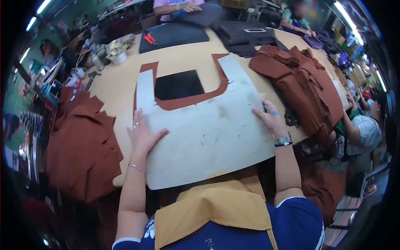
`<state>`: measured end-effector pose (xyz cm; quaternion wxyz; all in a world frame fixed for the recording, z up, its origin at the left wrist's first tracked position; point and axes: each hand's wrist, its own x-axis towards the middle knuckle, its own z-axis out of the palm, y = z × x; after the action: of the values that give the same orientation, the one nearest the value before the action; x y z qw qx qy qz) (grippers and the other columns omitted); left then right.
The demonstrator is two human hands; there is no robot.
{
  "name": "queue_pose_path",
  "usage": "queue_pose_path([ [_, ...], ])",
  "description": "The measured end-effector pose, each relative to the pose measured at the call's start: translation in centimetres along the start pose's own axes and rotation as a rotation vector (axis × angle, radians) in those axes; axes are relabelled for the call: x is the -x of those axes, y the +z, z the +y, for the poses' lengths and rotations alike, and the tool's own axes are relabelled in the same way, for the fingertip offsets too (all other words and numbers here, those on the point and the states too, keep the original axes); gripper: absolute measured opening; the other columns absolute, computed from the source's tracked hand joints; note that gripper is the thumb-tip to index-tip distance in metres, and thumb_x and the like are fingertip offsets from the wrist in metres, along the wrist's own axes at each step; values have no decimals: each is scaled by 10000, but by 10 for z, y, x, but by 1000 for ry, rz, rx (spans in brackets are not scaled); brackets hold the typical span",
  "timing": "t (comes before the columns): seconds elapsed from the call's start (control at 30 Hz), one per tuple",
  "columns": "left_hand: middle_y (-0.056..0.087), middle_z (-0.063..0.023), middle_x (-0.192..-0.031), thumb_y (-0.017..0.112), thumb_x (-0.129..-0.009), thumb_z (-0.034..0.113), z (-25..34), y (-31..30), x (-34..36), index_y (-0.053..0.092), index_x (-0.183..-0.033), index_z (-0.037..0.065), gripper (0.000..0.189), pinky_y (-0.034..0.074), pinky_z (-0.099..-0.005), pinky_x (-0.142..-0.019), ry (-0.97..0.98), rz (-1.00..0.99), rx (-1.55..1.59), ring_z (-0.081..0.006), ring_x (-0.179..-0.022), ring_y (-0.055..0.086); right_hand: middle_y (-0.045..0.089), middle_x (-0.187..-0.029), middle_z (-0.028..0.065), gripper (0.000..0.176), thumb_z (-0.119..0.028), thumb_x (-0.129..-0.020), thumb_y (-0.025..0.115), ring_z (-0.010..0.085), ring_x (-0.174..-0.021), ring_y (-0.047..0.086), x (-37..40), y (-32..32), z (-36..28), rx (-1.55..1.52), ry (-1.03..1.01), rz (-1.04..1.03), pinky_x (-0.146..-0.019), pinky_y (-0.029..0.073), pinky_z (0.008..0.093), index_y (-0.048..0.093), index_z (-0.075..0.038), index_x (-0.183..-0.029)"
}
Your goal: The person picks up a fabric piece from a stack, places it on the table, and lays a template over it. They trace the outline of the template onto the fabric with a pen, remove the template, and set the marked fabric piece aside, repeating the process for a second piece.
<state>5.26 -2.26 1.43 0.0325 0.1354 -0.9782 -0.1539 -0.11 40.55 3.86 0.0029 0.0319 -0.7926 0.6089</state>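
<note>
A large pale board (pixel 204 137) with a U-shaped cutout lies at the near edge of the table. Reddish-brown fabric (pixel 191 101) shows from under it, along the cutout and at the left side. Inside the cutout a black rectangular piece (pixel 179 84) is visible. My left hand (pixel 144 132) rests on the board's left part, thumb and fingers spread. At the board's right edge is my right hand (pixel 271 118), its fingers apart on the surface and its palm near the rim.
Brown fabric piles lie left (pixel 83 146) and right (pixel 300 83). Across the table (pixel 121 83) are black sheets (pixel 173 36), red-handled scissors (pixel 149 39), dark folded cloth (pixel 246 35) and a white tub (pixel 118 57). Several people stand around, one at the far side handling dark material.
</note>
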Motion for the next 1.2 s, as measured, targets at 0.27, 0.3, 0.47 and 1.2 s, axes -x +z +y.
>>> queue_pose_path([
  [0.27, 179, -118, -1581, 385, -908, 663, -30, 28, -13, 101, -1537, 141, 865, 48, -658, -1111, 13, 26, 146, -274, -1461, 172, 627, -954, 8, 210, -107, -900, 630, 78, -829, 542, 20, -49, -43, -15, -256, 288, -775, 455, 251, 594, -21, -1088],
  [0.3, 182, -129, -1578, 398, -899, 670, -28, 27, -13, 105, -1536, 133, 883, 53, -661, -1108, 16, 18, 114, -281, -1462, 165, 631, -970, 17, 212, -98, -902, 629, 84, -854, 552, 20, -65, -43, 18, -244, 410, -790, 461, 257, 590, -18, -1094],
  [0.47, 201, -197, -1557, 464, -851, 706, -16, 24, -8, 166, -1521, 82, 963, 99, -671, -1095, -153, 145, -55, -323, -1462, 138, 642, -1080, 58, 291, -104, -896, 650, 147, -969, 581, 3, -153, -21, -198, -350, 762, -883, 454, 298, 579, -2, -1160],
  [1.2, 612, -102, -1216, 610, -918, 208, -130, -165, 71, 556, -1226, 19, 365, 444, -367, -978, -391, 815, 1483, -218, -1100, 583, 633, -1142, 130, 315, -116, -916, 642, 220, -1057, 591, -45, 71, 44, 513, -347, -67, -950, 467, 345, 580, 2, -1201],
])
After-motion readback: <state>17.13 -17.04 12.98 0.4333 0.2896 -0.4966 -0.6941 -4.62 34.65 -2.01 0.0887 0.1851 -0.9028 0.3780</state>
